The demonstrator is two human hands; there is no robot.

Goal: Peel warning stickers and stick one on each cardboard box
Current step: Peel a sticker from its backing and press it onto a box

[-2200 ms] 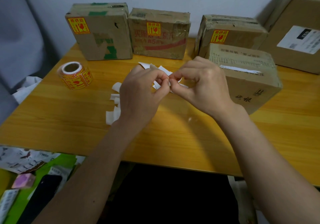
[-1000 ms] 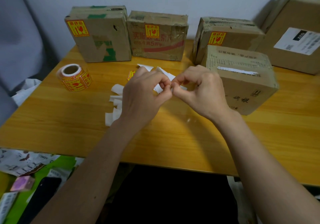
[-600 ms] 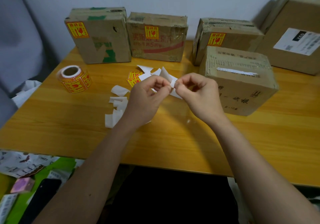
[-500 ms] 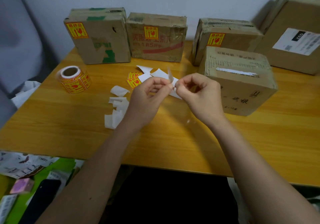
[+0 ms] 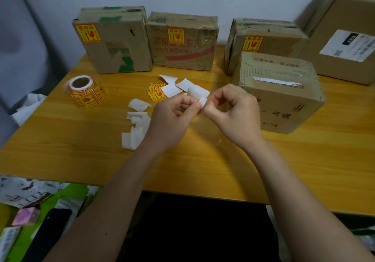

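Note:
My left hand (image 5: 172,119) and my right hand (image 5: 233,115) meet above the table's middle, both pinching one small sticker piece (image 5: 199,97) whose white backing curls up between the fingertips. Three cardboard boxes at the back each carry a yellow-red warning sticker: the left box (image 5: 115,42), the middle box (image 5: 182,44), the right box (image 5: 263,42). A fourth box (image 5: 280,91), just right of my hands, shows no sticker. The sticker roll (image 5: 85,91) stands at the left. Two loose stickers (image 5: 156,92) lie behind my hands.
White backing scraps (image 5: 138,123) lie scattered on the wooden table (image 5: 60,140) left of and behind my hands. A large box with a white shipping label (image 5: 345,44) leans at the far right. Clutter and a dark phone (image 5: 48,231) sit below the table's front-left edge.
My hands have moved slightly nearer and lower, uncovering the two loose stickers. The white backing has lifted up between my fingertips.

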